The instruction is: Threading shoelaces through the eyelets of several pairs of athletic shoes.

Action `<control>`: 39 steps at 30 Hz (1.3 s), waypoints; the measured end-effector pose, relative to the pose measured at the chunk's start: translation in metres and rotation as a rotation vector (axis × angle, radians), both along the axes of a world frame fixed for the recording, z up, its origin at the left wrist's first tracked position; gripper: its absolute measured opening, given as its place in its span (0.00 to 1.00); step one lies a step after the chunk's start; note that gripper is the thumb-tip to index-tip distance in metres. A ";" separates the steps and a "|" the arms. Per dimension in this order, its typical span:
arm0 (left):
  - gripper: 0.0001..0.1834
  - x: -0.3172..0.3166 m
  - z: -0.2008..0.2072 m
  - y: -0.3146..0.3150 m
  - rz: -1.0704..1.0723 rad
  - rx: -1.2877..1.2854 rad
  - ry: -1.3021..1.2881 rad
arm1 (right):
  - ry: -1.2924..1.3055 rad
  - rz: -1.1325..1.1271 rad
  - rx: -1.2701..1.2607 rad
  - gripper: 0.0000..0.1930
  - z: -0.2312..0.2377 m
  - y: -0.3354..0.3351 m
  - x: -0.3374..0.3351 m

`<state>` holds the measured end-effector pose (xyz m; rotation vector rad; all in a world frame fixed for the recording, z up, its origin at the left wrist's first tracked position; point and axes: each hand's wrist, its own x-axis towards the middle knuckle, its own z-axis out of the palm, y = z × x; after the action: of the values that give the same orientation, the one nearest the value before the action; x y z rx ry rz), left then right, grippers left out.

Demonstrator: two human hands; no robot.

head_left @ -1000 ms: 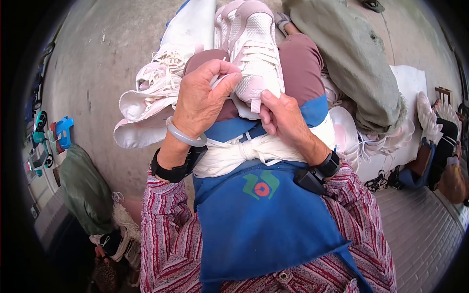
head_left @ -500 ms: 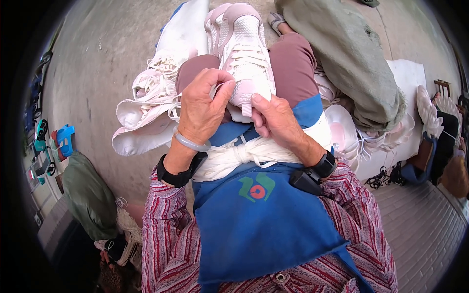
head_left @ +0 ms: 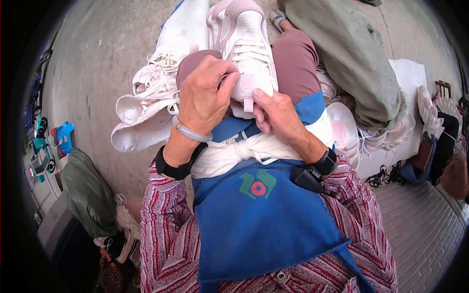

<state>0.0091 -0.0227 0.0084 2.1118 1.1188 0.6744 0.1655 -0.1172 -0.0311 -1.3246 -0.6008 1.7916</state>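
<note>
A white and pink sneaker (head_left: pixel 248 53) lies across my lap, toe pointing away, its front part laced with white lace. My right hand (head_left: pixel 281 111) grips the tongue (head_left: pixel 250 89), thumb on top beside the pink pull tab. Close to the shoe's left eyelets, thumb and forefinger of my left hand (head_left: pixel 205 93) come together in a pinch; what they hold is hidden. A bundle of white shoelaces (head_left: pixel 244 151), gathered in a knot, lies over the blue apron (head_left: pixel 264 219) at my waist.
More white and pink shoe uppers (head_left: pixel 146 115) are piled left of my knee. Others (head_left: pixel 344 127) lie on a white sheet (head_left: pixel 408 78) to the right, near grey-green cloth (head_left: pixel 347 58). Other people sit at both edges, one with pale laces (head_left: pixel 128 229).
The shoe has shifted slightly up in view. My left hand, still pinched, has risen a little beside the eyelets. My right hand stays on the tongue.
</note>
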 end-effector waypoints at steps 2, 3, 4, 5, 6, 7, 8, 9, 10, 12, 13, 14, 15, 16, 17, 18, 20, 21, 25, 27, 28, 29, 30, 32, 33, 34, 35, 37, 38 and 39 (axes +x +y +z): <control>0.04 -0.002 0.000 0.003 -0.013 0.012 0.037 | 0.006 -0.010 -0.001 0.23 0.001 0.000 -0.002; 0.04 -0.005 -0.003 0.006 -0.032 -0.099 -0.025 | 0.009 -0.023 0.003 0.24 0.000 0.000 -0.002; 0.04 -0.006 -0.005 0.008 -0.050 -0.209 -0.087 | 0.010 -0.024 0.001 0.24 -0.002 -0.001 -0.001; 0.04 -0.006 -0.008 0.008 -0.050 -0.212 -0.087 | 0.014 -0.018 0.000 0.24 -0.004 -0.001 -0.001; 0.04 -0.005 -0.010 0.008 -0.045 -0.204 -0.102 | 0.018 -0.013 0.001 0.25 -0.005 -0.001 -0.001; 0.05 -0.004 -0.011 0.007 -0.040 -0.196 -0.117 | 0.019 -0.013 -0.002 0.25 -0.006 -0.001 -0.001; 0.05 -0.003 -0.011 0.005 -0.039 -0.199 -0.116 | 0.019 -0.011 0.008 0.25 -0.006 -0.001 -0.001; 0.05 0.001 -0.009 0.004 -0.038 -0.094 -0.079 | 0.018 -0.010 0.017 0.25 -0.006 -0.001 -0.001; 0.05 0.003 -0.007 0.004 -0.036 0.012 -0.042 | 0.019 -0.010 0.014 0.25 -0.004 -0.001 -0.002; 0.05 0.000 -0.006 0.004 -0.055 0.041 -0.003 | 0.011 -0.025 0.010 0.25 0.000 0.000 -0.002; 0.05 -0.001 -0.005 0.004 -0.075 0.074 0.037 | 0.011 -0.024 0.008 0.25 0.000 0.000 -0.002; 0.05 -0.001 -0.002 0.004 -0.074 0.072 0.038 | 0.008 -0.008 0.009 0.23 0.000 0.000 -0.001; 0.05 -0.001 0.000 0.006 -0.057 0.066 0.070 | 0.003 0.007 0.012 0.21 -0.001 0.000 -0.001; 0.05 0.000 0.002 0.006 -0.041 0.061 0.101 | 0.003 0.006 0.011 0.21 -0.001 0.000 -0.001; 0.05 -0.001 0.001 0.007 -0.042 0.061 0.101 | 0.009 -0.007 0.000 0.21 -0.002 0.000 -0.001; 0.05 -0.001 0.001 0.008 -0.056 0.050 0.104 | 0.016 -0.017 -0.010 0.21 -0.001 0.000 -0.001; 0.06 -0.001 0.000 0.009 -0.070 0.040 0.106 | 0.036 -0.031 -0.007 0.22 0.001 0.000 -0.003; 0.05 -0.001 -0.001 0.009 -0.079 0.038 0.085 | 0.055 -0.047 -0.004 0.24 0.001 0.001 -0.003; 0.05 0.000 -0.010 0.009 -0.050 -0.142 -0.078 | 0.047 -0.031 -0.014 0.24 -0.004 -0.001 -0.002; 0.05 0.003 -0.008 0.010 -0.065 -0.109 -0.064 | 0.042 -0.012 0.002 0.24 -0.007 0.000 -0.001; 0.05 0.004 -0.006 0.011 -0.079 -0.076 -0.049 | 0.040 -0.010 0.004 0.24 -0.005 0.000 -0.001; 0.05 0.004 -0.005 0.010 -0.077 -0.073 -0.051 | 0.029 -0.024 -0.002 0.24 -0.002 0.000 -0.002; 0.05 0.004 -0.004 0.010 -0.055 -0.060 -0.044 | 0.017 -0.041 -0.008 0.24 0.000 0.000 -0.002; 0.05 0.004 -0.005 0.010 -0.034 -0.045 -0.039 | 0.028 -0.035 0.002 0.24 -0.005 0.000 -0.002; 0.06 0.001 -0.007 0.010 -0.033 -0.077 -0.051 | 0.042 -0.028 0.009 0.24 -0.006 -0.001 -0.002; 0.06 0.000 -0.009 0.009 -0.033 -0.110 -0.062 | 0.040 -0.027 0.010 0.24 -0.006 -0.001 -0.002; 0.06 0.001 -0.010 0.008 -0.032 -0.108 -0.064 | 0.034 -0.036 0.010 0.24 -0.004 -0.001 -0.003; 0.07 0.004 -0.009 0.006 -0.025 -0.045 -0.047 | 0.033 -0.040 0.012 0.24 -0.004 -0.001 -0.004; 0.07 0.003 -0.006 0.005 -0.021 -0.043 -0.046 | 0.037 -0.035 0.010 0.24 -0.006 -0.002 -0.004; 0.07 0.004 -0.002 0.006 0.032 0.142 0.019 | 0.040 -0.033 0.008 0.24 -0.006 -0.001 -0.004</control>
<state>0.0127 -0.0168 0.0066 2.2273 1.1478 0.7707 0.1614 -0.1185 -0.0368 -1.2837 -0.5609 1.7830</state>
